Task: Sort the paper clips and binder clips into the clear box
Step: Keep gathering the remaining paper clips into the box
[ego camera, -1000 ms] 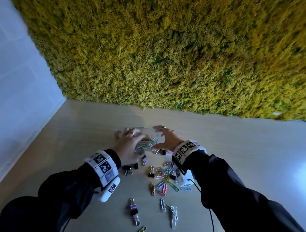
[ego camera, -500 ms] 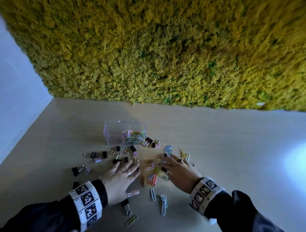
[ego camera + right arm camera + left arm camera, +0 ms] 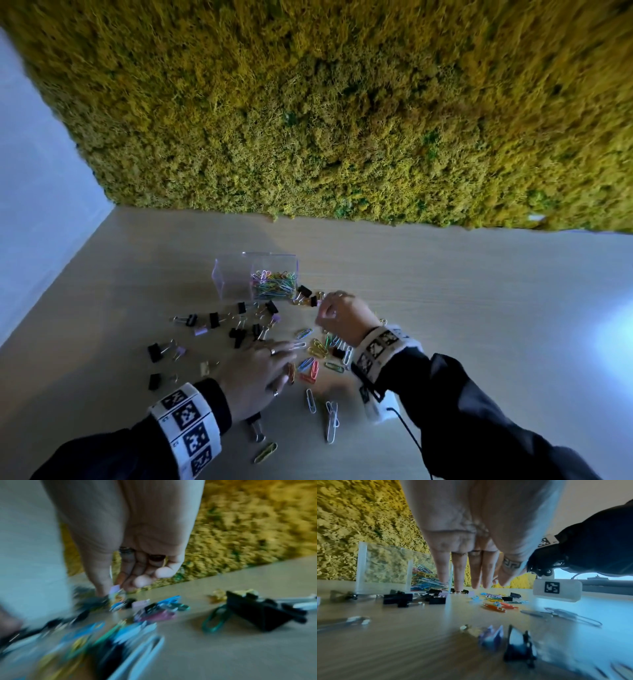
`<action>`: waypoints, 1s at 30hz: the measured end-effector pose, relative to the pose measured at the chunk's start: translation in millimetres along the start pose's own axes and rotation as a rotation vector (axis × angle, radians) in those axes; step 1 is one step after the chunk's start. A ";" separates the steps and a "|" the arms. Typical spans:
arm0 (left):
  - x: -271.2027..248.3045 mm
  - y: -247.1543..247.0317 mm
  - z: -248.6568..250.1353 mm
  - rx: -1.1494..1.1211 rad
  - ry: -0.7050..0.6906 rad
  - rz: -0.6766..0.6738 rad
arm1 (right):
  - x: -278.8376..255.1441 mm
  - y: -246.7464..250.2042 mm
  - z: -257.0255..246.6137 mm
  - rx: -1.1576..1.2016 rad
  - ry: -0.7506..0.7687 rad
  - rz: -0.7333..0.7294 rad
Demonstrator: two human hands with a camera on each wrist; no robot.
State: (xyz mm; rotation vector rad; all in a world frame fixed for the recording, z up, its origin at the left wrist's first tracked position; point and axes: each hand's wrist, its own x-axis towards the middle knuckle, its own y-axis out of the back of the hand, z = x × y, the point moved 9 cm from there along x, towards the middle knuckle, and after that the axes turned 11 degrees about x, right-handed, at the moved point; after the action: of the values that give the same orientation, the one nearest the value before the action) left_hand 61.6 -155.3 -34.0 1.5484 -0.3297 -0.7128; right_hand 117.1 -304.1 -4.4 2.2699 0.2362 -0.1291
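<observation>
The clear box point(image 3: 233, 277) stands at the back of the table, and colourful paper clips point(image 3: 274, 284) fill its right compartment while the left one looks empty. Black and lilac binder clips point(image 3: 214, 320) lie scattered in front of it. Loose coloured paper clips point(image 3: 318, 349) lie between my hands. My left hand point(image 3: 286, 353) lies flat with straight fingers just over these clips; its fingers point(image 3: 476, 580) point down at the table. My right hand point(image 3: 323, 308) is curled beside the box's right end. Its thumb and fingers pinch a small lilac binder clip point(image 3: 115, 589), which is blurred.
A yellow-green moss wall point(image 3: 342, 120) rises behind the wooden table point(image 3: 479, 308), with a white wall point(image 3: 34, 171) at the left. White paper clips point(image 3: 331, 423), a yellow-green clip point(image 3: 265, 452) and a binder clip point(image 3: 257, 430) lie near my wrists. Black binder clips point(image 3: 305, 293) sit by the box.
My right hand has moved forward from the paper-clip pile to the right end of the box and curled its fingers. The left hand has stayed flat, shifting slightly right.
</observation>
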 end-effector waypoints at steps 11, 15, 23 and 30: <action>34.3 -0.1 39.4 0.060 -0.167 -0.233 | -0.3 14.0 22.5 -0.080 0.046 0.051; 16.1 -3.1 36.4 -0.095 -0.149 -0.267 | -30.8 -20.4 13.2 -0.257 0.225 -0.037; 14.8 14.7 18.5 -0.237 0.056 -0.159 | -15.2 -1.8 13.8 -0.033 0.135 -0.008; 20.9 8.4 13.1 -0.306 0.122 -0.136 | -7.3 -11.6 43.0 0.097 -0.097 -0.212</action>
State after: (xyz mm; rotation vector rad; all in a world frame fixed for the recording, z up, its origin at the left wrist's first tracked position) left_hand 71.2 -179.3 -30.4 1.3232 -0.0211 -0.7339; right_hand 106.8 -330.3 -39.8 2.3227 0.4276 -0.3674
